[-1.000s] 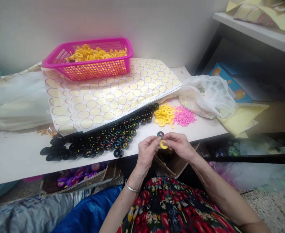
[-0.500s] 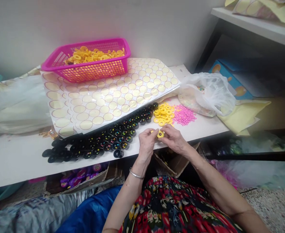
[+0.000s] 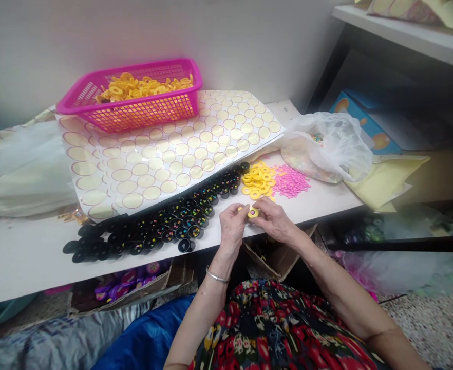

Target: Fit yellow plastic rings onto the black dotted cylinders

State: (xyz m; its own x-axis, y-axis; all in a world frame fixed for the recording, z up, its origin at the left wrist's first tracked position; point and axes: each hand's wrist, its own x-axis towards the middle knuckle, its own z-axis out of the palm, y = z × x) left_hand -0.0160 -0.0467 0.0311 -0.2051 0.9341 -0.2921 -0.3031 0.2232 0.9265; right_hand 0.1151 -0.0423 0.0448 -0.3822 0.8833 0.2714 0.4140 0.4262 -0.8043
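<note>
My left hand and my right hand meet above the table's front edge, fingers pinched on one small yellow ring-shaped piece. A pink bit shows in the middle of that piece. Just beyond my fingers lies a pile of yellow rings, and touching its right side is a heap of tiny pink pieces. To the left stand rows of small black cups, many with coloured bits inside. What my left fingertips cover is partly hidden.
A pink basket of yellow rings sits on sheets of round stickers at the back. On the right are an open plastic bag and yellow paper. Cardboard boxes stand under the table. A shelf juts out upper right.
The centre of the held yellow piece looked dark before and now shows pink. Both hands stay almost in place. The whole view has shifted slightly.
</note>
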